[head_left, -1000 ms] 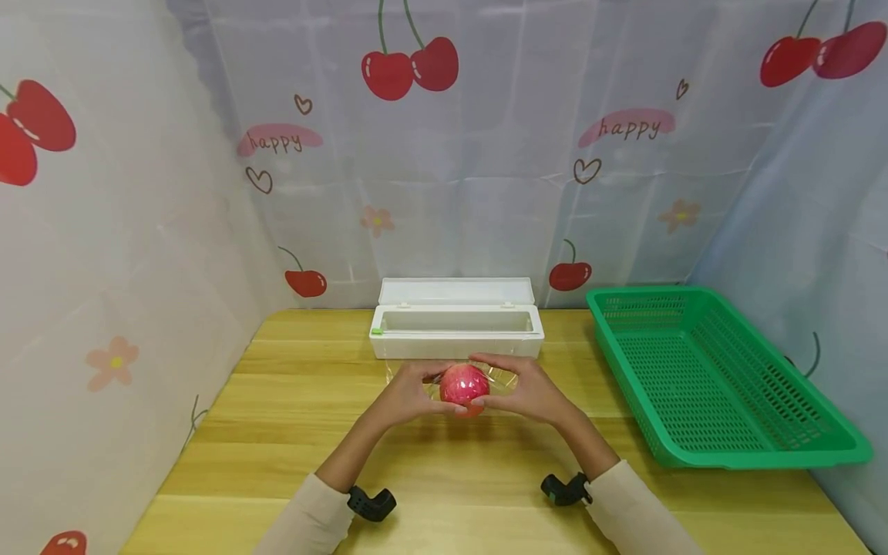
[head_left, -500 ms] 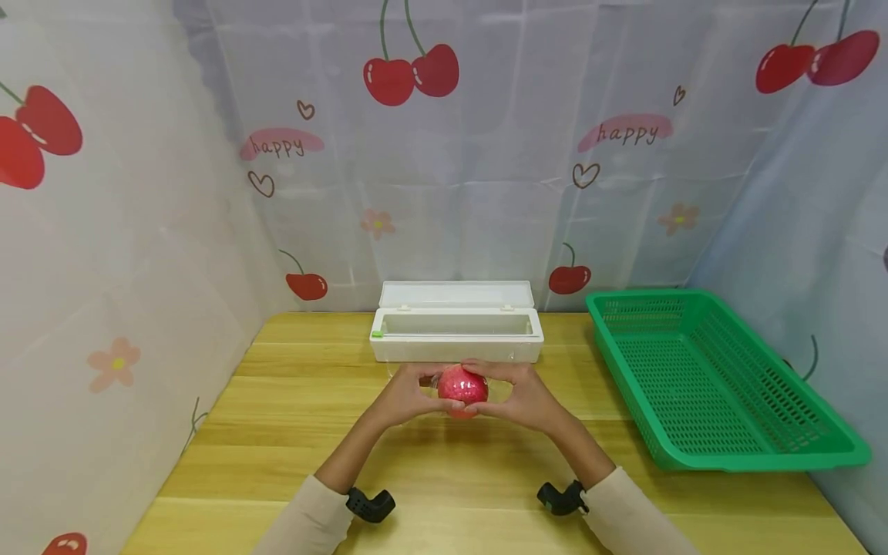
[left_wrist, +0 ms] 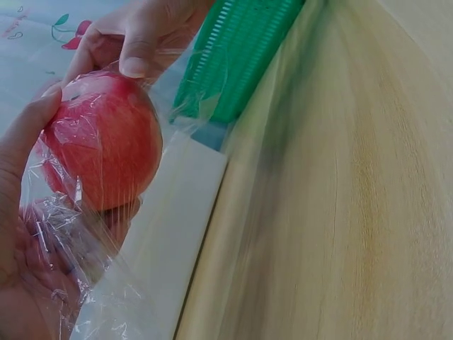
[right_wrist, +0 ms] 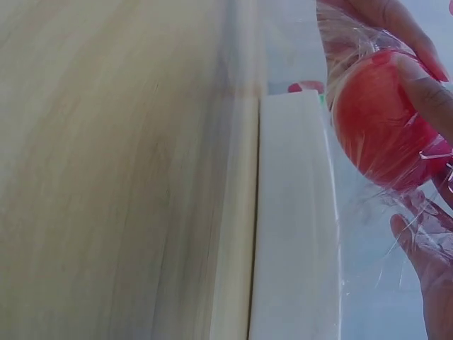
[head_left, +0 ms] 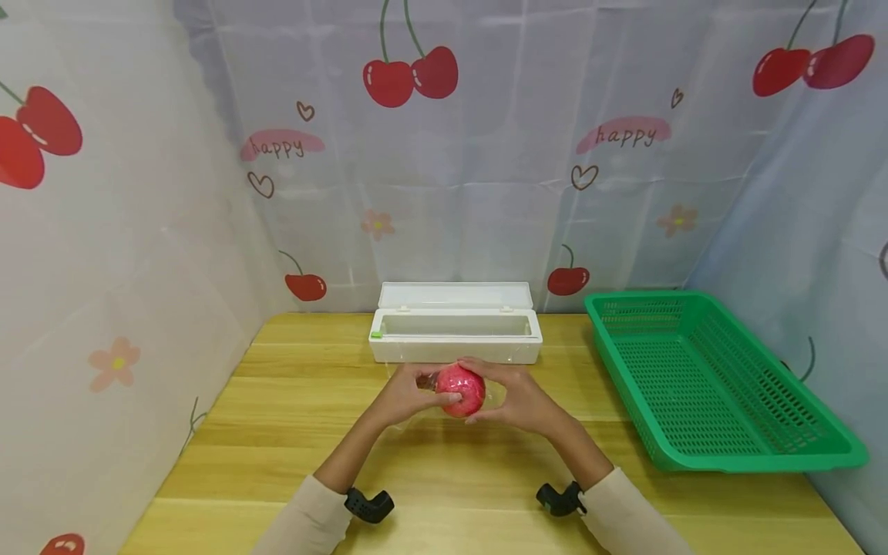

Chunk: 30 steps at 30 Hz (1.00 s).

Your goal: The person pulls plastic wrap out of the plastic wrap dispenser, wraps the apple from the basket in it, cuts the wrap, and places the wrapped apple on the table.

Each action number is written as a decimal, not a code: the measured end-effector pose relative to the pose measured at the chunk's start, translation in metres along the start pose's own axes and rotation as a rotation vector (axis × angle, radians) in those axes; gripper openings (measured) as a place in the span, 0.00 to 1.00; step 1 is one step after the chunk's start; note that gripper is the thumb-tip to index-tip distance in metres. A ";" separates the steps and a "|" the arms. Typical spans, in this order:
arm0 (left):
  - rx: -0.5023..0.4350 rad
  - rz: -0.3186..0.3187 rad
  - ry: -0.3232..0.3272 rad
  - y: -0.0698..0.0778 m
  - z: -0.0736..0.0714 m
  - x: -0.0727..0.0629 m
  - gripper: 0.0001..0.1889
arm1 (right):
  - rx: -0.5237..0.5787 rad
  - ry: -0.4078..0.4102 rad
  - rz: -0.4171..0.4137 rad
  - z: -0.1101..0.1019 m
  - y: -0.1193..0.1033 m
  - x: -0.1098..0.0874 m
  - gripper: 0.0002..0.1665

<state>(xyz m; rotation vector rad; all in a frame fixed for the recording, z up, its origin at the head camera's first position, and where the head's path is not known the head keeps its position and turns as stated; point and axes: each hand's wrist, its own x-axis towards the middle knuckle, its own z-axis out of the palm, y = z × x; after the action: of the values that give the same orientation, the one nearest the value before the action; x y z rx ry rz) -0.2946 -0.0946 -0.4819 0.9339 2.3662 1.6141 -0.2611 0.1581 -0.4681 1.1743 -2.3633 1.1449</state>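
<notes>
A red apple (head_left: 469, 379) wrapped in clear cling film (left_wrist: 74, 237) is held up between both hands, in front of a white cling film box. My left hand (head_left: 408, 395) grips its left side, the thumb lying across the front and the other fingers behind. On the right side, my right hand (head_left: 520, 397) holds the apple with fingers over the top and the thumb at the lower edge. Loose, crinkled film hangs below the apple (left_wrist: 106, 152) over the left palm in the left wrist view. Film also spreads around the apple (right_wrist: 375, 117) in the right wrist view.
The white box (head_left: 454, 352) stands at the table's back with its lid (head_left: 454, 295) raised and a small green piece (head_left: 377, 335) at its front left. A green plastic basket (head_left: 728, 461) sits on the right. Printed curtains (head_left: 472, 223) enclose the wooden table (head_left: 277, 447).
My right thumb has slid from the apple's front to its lower edge. My left thumb now lies higher on the front. The film that stuck out at the right is drawn in closer.
</notes>
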 end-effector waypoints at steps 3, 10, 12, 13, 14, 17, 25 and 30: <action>-0.021 -0.010 0.000 0.000 -0.001 -0.001 0.23 | -0.001 -0.006 -0.011 0.001 -0.001 0.001 0.54; -0.047 -0.021 -0.004 0.000 0.000 -0.002 0.21 | -0.005 -0.020 0.014 0.002 -0.003 0.002 0.57; -0.049 -0.024 -0.007 0.000 0.000 -0.002 0.21 | -0.011 -0.020 0.012 0.003 -0.003 0.001 0.58; -0.047 -0.027 -0.008 0.000 0.000 -0.002 0.21 | -0.014 -0.019 0.010 0.003 -0.002 0.001 0.58; -0.050 -0.029 -0.010 0.001 -0.001 -0.002 0.21 | -0.018 -0.017 0.008 0.003 -0.003 0.001 0.58; -0.052 -0.035 -0.009 0.004 -0.001 -0.001 0.20 | -0.029 -0.012 0.009 0.004 -0.002 0.001 0.59; -0.077 -0.055 -0.005 0.006 -0.002 0.000 0.18 | -0.038 0.011 0.017 0.005 -0.003 0.001 0.60; -0.094 -0.072 -0.007 0.005 -0.001 0.000 0.19 | -0.048 0.025 0.005 0.006 -0.004 0.001 0.59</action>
<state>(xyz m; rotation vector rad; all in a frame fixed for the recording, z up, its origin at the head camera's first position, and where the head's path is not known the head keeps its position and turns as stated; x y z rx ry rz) -0.2926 -0.0942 -0.4773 0.8251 2.2702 1.6755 -0.2582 0.1514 -0.4689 1.1322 -2.3623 1.0925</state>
